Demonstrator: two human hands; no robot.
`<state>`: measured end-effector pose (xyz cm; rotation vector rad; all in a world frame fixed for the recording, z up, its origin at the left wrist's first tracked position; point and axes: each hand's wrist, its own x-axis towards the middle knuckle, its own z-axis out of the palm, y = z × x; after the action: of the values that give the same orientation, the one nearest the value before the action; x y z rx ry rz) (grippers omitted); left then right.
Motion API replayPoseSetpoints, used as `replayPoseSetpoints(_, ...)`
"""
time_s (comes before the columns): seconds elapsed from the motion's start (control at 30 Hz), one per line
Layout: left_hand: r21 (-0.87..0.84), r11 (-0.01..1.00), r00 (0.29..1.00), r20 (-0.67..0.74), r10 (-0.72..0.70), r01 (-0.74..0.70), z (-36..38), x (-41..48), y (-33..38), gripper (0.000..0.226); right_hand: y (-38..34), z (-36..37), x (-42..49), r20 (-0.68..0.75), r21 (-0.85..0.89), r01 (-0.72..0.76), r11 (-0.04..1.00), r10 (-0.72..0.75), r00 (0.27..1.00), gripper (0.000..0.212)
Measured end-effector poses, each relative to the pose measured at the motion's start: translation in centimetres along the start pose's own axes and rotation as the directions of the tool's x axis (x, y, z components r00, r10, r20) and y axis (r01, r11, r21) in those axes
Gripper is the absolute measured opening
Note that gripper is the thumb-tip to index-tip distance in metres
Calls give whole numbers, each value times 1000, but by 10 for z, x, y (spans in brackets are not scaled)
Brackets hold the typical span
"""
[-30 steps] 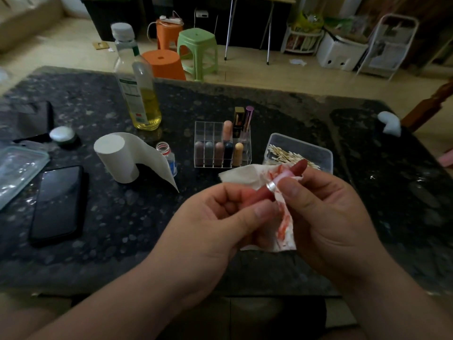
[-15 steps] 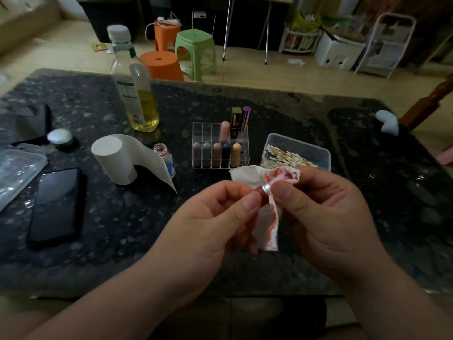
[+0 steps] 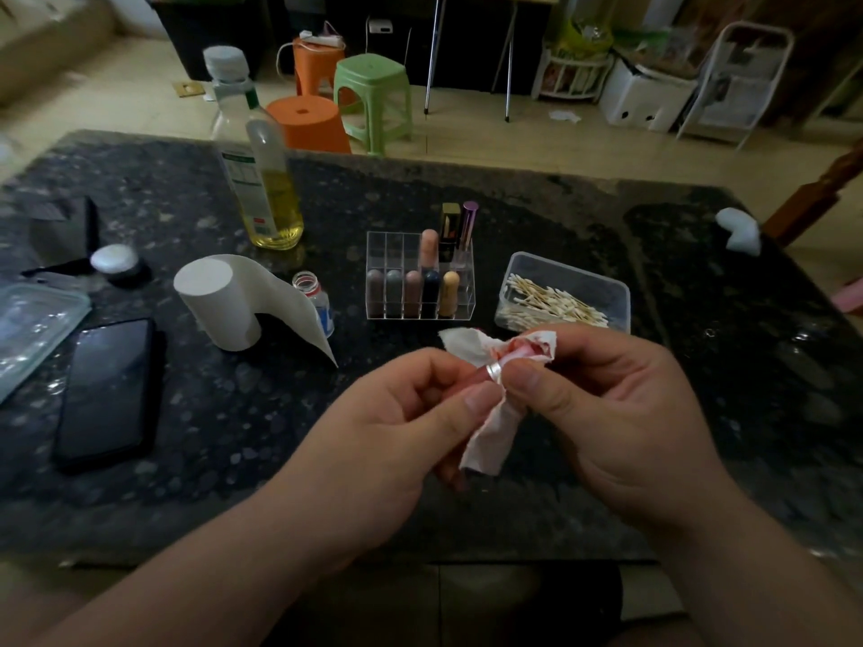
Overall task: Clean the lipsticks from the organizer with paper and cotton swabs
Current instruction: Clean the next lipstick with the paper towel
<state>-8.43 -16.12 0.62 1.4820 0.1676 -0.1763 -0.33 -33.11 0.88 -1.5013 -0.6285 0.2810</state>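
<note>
The surface (image 3: pixel 537 217) is dark polished stone, speckled grey and glossy enough to catch reflections, with a pale tiled floor beyond it where two orange plastic stools (image 3: pixel 308 123) and a green stool (image 3: pixel 373 95) stand among white boxes and a wire rack. On the stone sit a tall clear bottle (image 3: pixel 261 179) of yellow liquid, a soft white paper roll (image 3: pixel 219 301) with a loose tail, a small open vial (image 3: pixel 315 301) just beside it, a black phone (image 3: pixel 107 389) lying flat, and a clear gridded organizer (image 3: pixel 420 282) holding rounded matte lipsticks (image 3: pixel 413 294) upright in its compartments. To its right a clear rectangular tub holds cotton swabs (image 3: pixel 551 301) in a loose heap. Nearer the camera, the left hand (image 3: pixel 387 441) pinches a pink lipstick (image 3: pixel 483 373) with a silver band, while the right hand (image 3: pixel 607 413) is closed around crumpled, red-smeared paper (image 3: pixel 490 441) wrapped over the lipstick's tip, above the surface.
</note>
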Motion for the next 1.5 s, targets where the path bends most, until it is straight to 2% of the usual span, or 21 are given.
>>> replayPoseSetpoints(0.07, 2, 1000, 1000, 13, -28, 28, 0, 0, -1, 37, 1, 0, 0, -6, -3, -4, 1000, 4, 1000, 16)
replayPoseSetpoints(0.17, -188, 971, 987, 81, -136, 149, 5, 0, -2, 50, 1, 2, 1, -35, 0, -17, 1000, 17, 999, 15)
replayPoseSetpoints(0.23, -351, 898, 961, 178, -213, 264, 7, 0, -1, 48, 2, 2, 2, -30, 18, -21, 1000, 21, 999, 15)
replayPoseSetpoints(0.3, -472, 790, 909, 333, -251, 391, 4, 1, 0, 46, 3, 1, 2, -14, 17, -11, 1000, 11, 1000, 13)
replayPoseSetpoints(0.33, -490, 760, 889, 384, -252, 427, 1, 2, -1, 46, 4, 1, 2, -6, 24, -12, 1000, 12, 1000, 13)
replayPoseSetpoints(0.4, -482, 770, 887, 399, -232, 419, -5, 2, -3, 48, 6, 3, 4, -32, 131, -63, 989, 68, 997, 16)
replayPoseSetpoints(0.47, -474, 809, 923, 323, -207, 347, -11, 3, -3, 48, 10, 3, 9, -115, 335, -141, 932, 189, 975, 19)
replayPoseSetpoints(0.57, -431, 895, 993, 7, -122, 113, -24, 4, -6, 48, 14, -1, 20, -190, 503, -225, 834, 361, 913, 24)
replayPoseSetpoints(0.63, -309, 947, 977, -213, 15, -82, -35, 8, -9, 48, 18, 0, 23, -115, 453, -361, 816, 455, 883, 28)
replayPoseSetpoints(0.73, -175, 962, 909, -397, 126, -209, -47, 15, -14, 48, 24, 13, 22, 59, 293, -561, 774, 571, 819, 17)
replayPoseSetpoints(0.8, -156, 961, 899, -412, 146, -228, -49, 18, -15, 46, 28, 22, 22, 99, 231, -618, 751, 614, 783, 11)
replayPoseSetpoints(0.93, -278, 945, 940, -333, 75, -174, -57, 17, -19, 42, 32, 34, 27, 174, 206, -671, 713, 648, 742, 8)
replayPoseSetpoints(1.0, -273, 950, 946, -320, 57, -150, -65, 15, -22, 41, 33, 37, 30, 218, 203, -699, 686, 664, 715, 8)
replayPoseSetpoints(1.07, -274, 956, 947, -322, 13, -106, -74, 15, -25, 42, 35, 40, 32, 270, 226, -715, 661, 663, 699, 11)
replayPoseSetpoints(1.17, -386, 922, 963, -255, -89, -16, -87, 12, -28, 45, 37, 46, 36, 338, 272, -726, 631, 644, 686, 13)
replayPoseSetpoints(1.27, -453, 891, 969, -226, -101, -13, -97, 6, -31, 45, 41, 54, 40, 356, 211, -755, 621, 671, 651, 26)
replayPoseSetpoints(1.3, -442, 897, 966, -242, -92, -25, -99, 3, -31, 45, 43, 57, 40, 345, 167, -765, 621, 690, 636, 28)
replayPoseSetpoints(1.37, -349, 936, 958, -278, -65, -38, -102, -2, -31, 46, 47, 63, 41, 303, 52, -783, 619, 738, 603, 20)
replayPoseSetpoints(1.43, -168, 986, 955, -294, -44, -6, -104, -6, -32, 49, 51, 72, 40, 281, -61, -792, 607, 772, 570, 8)
replayPoseSetpoints(1.5, 54, 998, 953, -302, -11, 29, -103, -9, -33, 48, 56, 80, 39, 286, -120, -798, 591, 790, 543, 11)
